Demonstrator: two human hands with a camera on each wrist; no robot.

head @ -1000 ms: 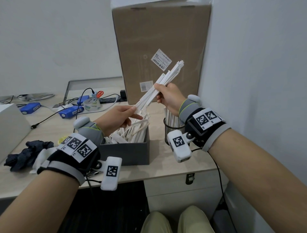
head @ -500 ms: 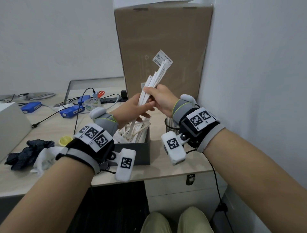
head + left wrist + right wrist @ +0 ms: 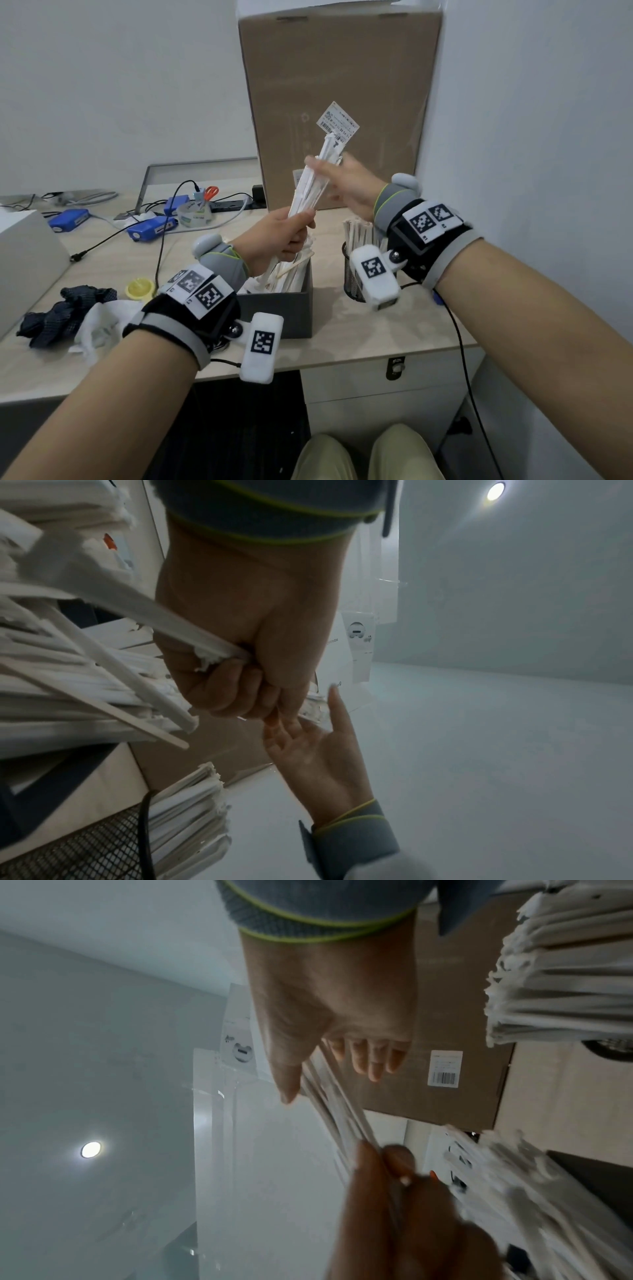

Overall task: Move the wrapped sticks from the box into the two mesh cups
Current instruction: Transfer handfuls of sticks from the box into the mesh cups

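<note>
My left hand (image 3: 284,236) grips the lower end of a bundle of white wrapped sticks (image 3: 310,185) and holds it nearly upright above the dark grey box (image 3: 274,310). The box holds several more wrapped sticks. My right hand (image 3: 342,185) is blurred, its fingers straight against the bundle's upper part. The right wrist view shows the right hand (image 3: 335,1010) spread, with the bundle (image 3: 335,1110) running down to the left hand (image 3: 394,1204). One black mesh cup (image 3: 351,277) with sticks in it stands right of the box, partly behind my right wrist. I see no second cup.
A tall cardboard box (image 3: 335,102) stands just behind the hands, and a wall (image 3: 531,137) closes the right side. To the left on the desk lie blue devices (image 3: 150,228), cables, a tape roll (image 3: 195,216), a yellow lid (image 3: 138,287) and a dark cloth (image 3: 65,311).
The bundle swung from slanting right to nearly upright. My right hand let go of it and opened against its upper part, while my left hand closed round its lower end.
</note>
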